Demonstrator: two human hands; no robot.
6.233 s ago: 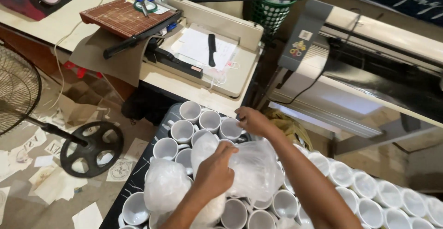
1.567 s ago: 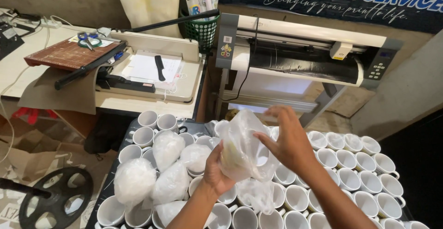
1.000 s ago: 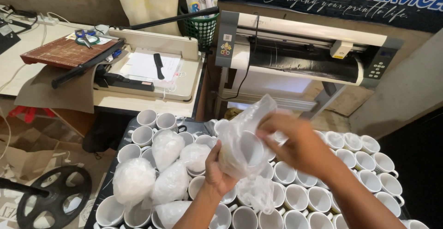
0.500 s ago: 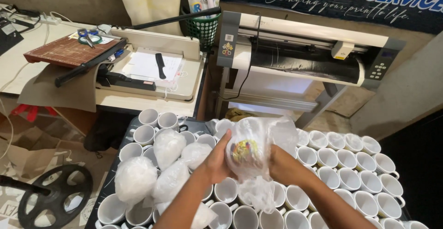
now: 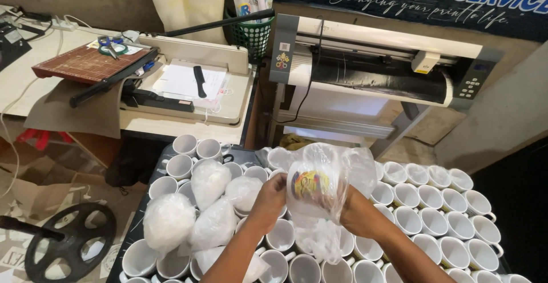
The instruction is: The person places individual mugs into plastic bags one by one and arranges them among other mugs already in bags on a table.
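Observation:
Both my hands hold up a white mug with a colourful print, wrapped in a clear plastic bag. My left hand grips the bag on the mug's left side. On the right side my right hand holds the bag from below and behind. The loose end of the bag hangs down between my wrists. Under my hands stand many open white mugs packed close together on a dark table.
Three bagged mugs lie on the mugs at left. Behind are a large paper cutter, a vinyl cutting plotter on a stand and a green basket. A black fan base sits on the floor at left.
The bag has been pulled down over the mug and both hands have closed around it. The mug has turned so that its print faces me.

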